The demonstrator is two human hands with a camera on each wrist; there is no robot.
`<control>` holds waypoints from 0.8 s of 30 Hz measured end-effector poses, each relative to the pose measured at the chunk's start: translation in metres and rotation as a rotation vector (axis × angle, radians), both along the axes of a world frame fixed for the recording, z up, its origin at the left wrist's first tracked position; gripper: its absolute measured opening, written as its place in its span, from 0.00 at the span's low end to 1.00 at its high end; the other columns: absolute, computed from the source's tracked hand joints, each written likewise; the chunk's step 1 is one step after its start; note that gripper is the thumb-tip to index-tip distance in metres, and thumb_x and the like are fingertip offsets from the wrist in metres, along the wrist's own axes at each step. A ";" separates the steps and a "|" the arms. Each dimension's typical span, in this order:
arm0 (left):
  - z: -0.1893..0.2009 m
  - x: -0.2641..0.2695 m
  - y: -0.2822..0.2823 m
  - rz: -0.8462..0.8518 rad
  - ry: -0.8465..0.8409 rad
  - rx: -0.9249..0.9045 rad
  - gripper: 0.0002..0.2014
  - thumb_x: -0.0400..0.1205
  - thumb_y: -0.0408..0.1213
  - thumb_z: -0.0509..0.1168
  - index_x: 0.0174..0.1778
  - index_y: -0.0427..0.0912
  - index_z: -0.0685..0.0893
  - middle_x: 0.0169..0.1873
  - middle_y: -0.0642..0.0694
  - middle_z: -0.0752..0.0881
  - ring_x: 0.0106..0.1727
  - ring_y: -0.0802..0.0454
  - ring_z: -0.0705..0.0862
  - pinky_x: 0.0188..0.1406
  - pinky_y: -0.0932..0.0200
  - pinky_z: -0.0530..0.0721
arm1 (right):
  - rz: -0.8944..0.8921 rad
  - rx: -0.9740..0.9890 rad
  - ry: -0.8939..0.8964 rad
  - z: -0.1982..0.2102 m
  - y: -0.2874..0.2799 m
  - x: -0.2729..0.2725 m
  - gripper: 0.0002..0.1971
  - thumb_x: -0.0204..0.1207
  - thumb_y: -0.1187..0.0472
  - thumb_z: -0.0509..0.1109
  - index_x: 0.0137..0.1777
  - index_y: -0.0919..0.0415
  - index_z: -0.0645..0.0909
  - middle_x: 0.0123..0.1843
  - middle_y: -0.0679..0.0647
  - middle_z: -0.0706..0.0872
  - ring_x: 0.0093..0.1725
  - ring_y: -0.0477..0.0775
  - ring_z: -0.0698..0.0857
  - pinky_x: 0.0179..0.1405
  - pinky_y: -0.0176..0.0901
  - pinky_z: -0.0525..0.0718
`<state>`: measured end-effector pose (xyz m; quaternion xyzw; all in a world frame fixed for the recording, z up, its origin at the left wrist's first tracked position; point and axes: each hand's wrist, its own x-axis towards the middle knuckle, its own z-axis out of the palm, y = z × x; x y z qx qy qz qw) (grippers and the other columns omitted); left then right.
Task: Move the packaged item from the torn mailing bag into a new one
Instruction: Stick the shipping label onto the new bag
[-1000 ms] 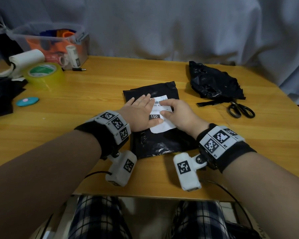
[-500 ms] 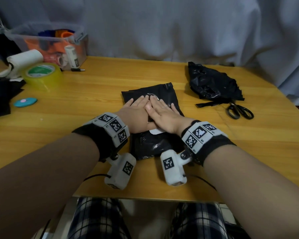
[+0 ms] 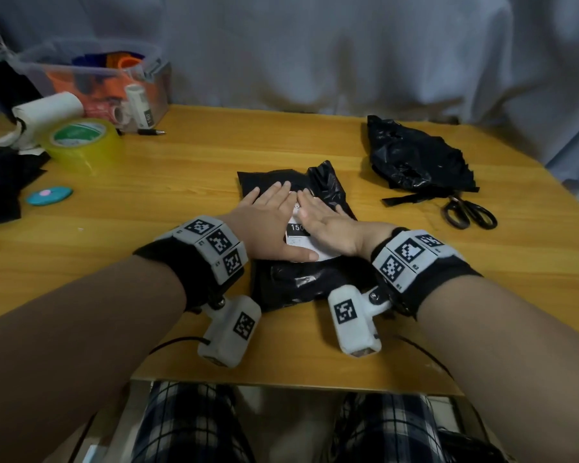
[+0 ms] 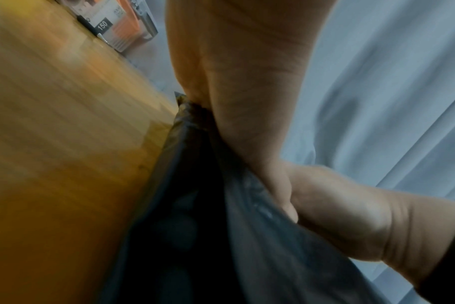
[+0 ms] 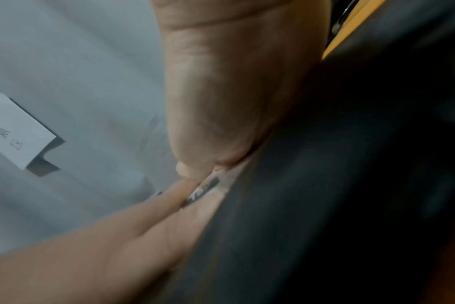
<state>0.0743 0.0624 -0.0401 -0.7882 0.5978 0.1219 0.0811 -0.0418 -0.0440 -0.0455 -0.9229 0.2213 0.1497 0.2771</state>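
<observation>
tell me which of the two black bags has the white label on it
The flat black bag under both hands, at the table's middle. The white label lies on it; the crumpled black bag by the scissors shows none.

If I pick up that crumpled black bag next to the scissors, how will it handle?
The torn bag looks like thin, glossy film lying in soft crumples, so it is probably floppy and light. The sheen suggests it may slip. It likely won't roll, though a push could snag the scissors touching it.
</observation>
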 end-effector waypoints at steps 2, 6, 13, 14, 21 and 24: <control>0.001 -0.001 0.001 -0.004 -0.021 0.032 0.63 0.63 0.80 0.51 0.81 0.40 0.34 0.82 0.44 0.33 0.82 0.51 0.33 0.82 0.44 0.36 | -0.004 -0.119 0.074 -0.004 -0.003 -0.008 0.31 0.84 0.40 0.34 0.81 0.49 0.29 0.84 0.43 0.32 0.83 0.43 0.35 0.81 0.52 0.32; 0.006 -0.002 0.000 0.004 -0.035 0.088 0.66 0.60 0.81 0.55 0.80 0.41 0.31 0.81 0.45 0.30 0.82 0.50 0.31 0.81 0.42 0.35 | 0.031 -0.253 0.240 -0.002 -0.009 -0.025 0.41 0.77 0.30 0.43 0.80 0.45 0.26 0.83 0.42 0.30 0.83 0.46 0.32 0.79 0.63 0.30; 0.017 -0.002 0.007 0.062 0.061 0.061 0.62 0.62 0.79 0.49 0.80 0.40 0.30 0.81 0.45 0.30 0.82 0.50 0.31 0.81 0.43 0.35 | 0.000 -0.255 0.298 0.027 -0.009 -0.041 0.51 0.73 0.29 0.56 0.82 0.53 0.29 0.84 0.47 0.32 0.84 0.53 0.36 0.81 0.65 0.37; 0.019 -0.002 0.009 0.075 0.107 0.010 0.58 0.66 0.76 0.45 0.80 0.41 0.31 0.81 0.45 0.31 0.82 0.51 0.32 0.81 0.44 0.36 | -0.012 -0.203 0.193 0.029 -0.006 -0.041 0.47 0.76 0.31 0.53 0.82 0.54 0.31 0.84 0.48 0.33 0.84 0.52 0.37 0.81 0.64 0.37; 0.009 -0.008 0.023 0.084 0.052 0.071 0.52 0.75 0.69 0.55 0.81 0.43 0.33 0.82 0.49 0.33 0.83 0.51 0.35 0.82 0.42 0.40 | -0.043 -0.141 0.107 0.001 0.019 -0.026 0.37 0.83 0.41 0.50 0.82 0.49 0.31 0.84 0.44 0.33 0.84 0.50 0.39 0.81 0.59 0.38; 0.014 -0.004 0.024 0.088 0.040 0.110 0.57 0.70 0.72 0.58 0.81 0.44 0.32 0.82 0.50 0.32 0.83 0.51 0.35 0.81 0.41 0.39 | -0.055 -0.203 0.224 0.005 0.010 -0.033 0.45 0.78 0.34 0.55 0.82 0.49 0.31 0.84 0.43 0.34 0.84 0.49 0.38 0.81 0.65 0.39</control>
